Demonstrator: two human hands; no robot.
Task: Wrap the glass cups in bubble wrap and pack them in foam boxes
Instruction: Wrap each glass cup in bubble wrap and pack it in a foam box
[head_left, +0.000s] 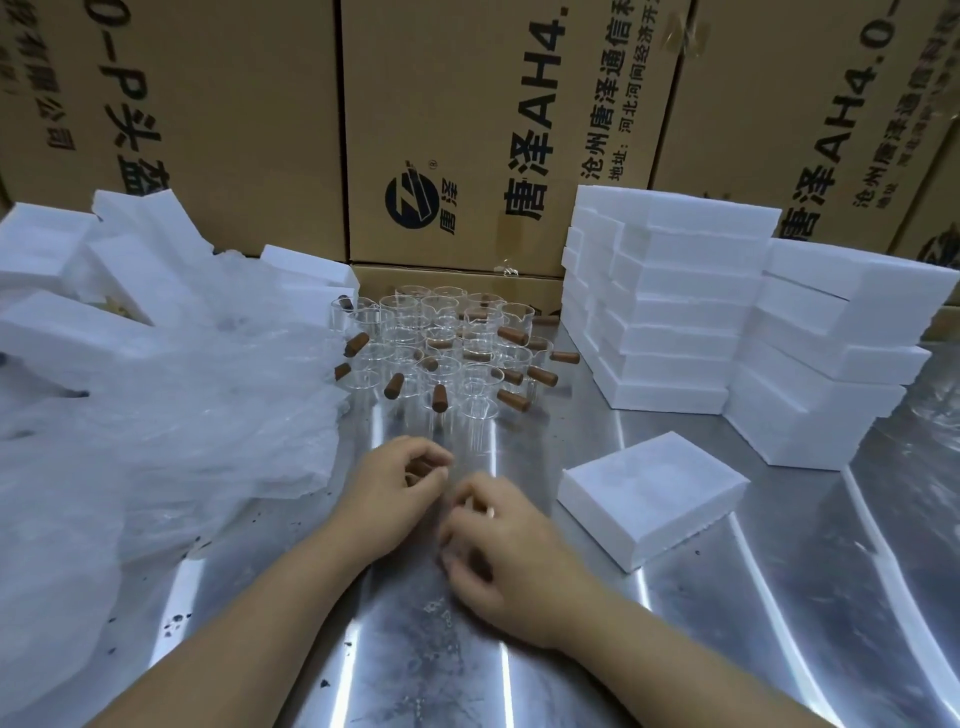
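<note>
Between the hands, close together on the table (779, 623): one glass cup (418, 475), mostly hidden. The left hand (395, 493) curls on its brown handle. The right hand (504, 556) is curled too, but I can't tell what it grips. Bubble wrap (182, 415) lies left of the hands, the foam box (649, 499) just right, spare cups (447, 348) beyond. Likely wrapping: hold the handle steady, roll snug, cover the rim and tuck the ends.

Head-worn, forward-down, close over table (779, 649)
</note>
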